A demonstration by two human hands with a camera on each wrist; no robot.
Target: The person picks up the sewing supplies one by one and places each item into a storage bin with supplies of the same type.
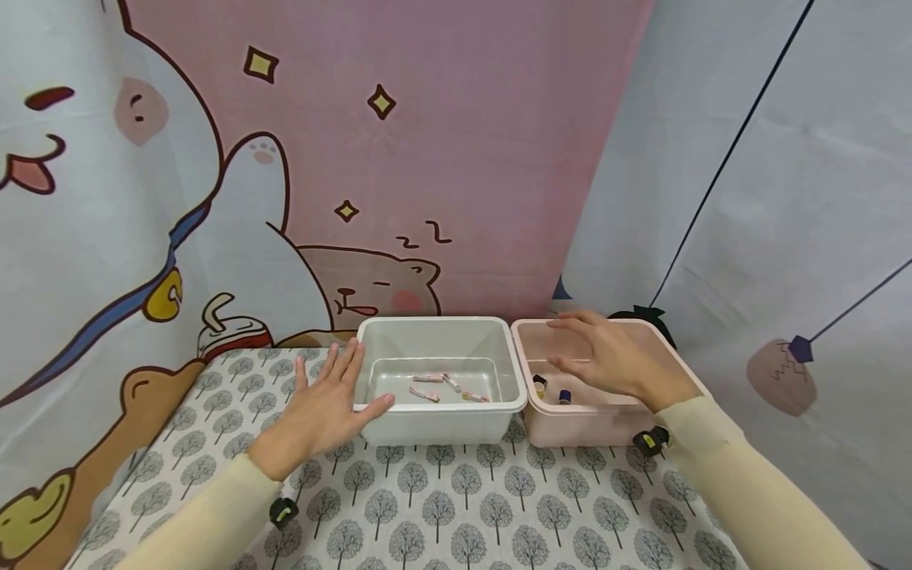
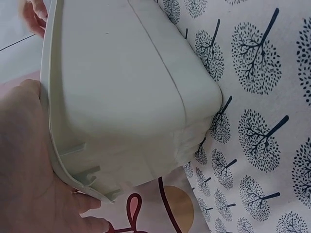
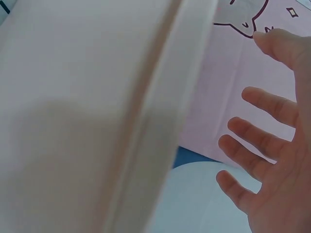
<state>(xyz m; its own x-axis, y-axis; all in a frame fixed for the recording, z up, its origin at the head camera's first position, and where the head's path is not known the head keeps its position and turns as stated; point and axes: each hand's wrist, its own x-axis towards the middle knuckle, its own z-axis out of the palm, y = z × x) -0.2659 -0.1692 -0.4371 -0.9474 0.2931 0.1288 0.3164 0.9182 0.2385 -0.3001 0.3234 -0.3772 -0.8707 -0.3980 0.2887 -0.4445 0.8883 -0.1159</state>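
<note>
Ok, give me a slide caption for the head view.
Left hand touches the white bin; right hand hovers open over the pink bin.

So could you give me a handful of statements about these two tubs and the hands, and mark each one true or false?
1. The white tub holds a few small pink and white pieces. True.
2. The left hand lies flat against the white tub's left side, fingers straight. True.
3. The right hand clutches a small item lifted from the pink tub. False: it hovers over that tub with fingers spread, holding nothing.
4. The pink tub stands to the left of the white one. False: it stands to the right, close beside it.
5. Both tubs sit on a cloth printed with trees. True.
</note>
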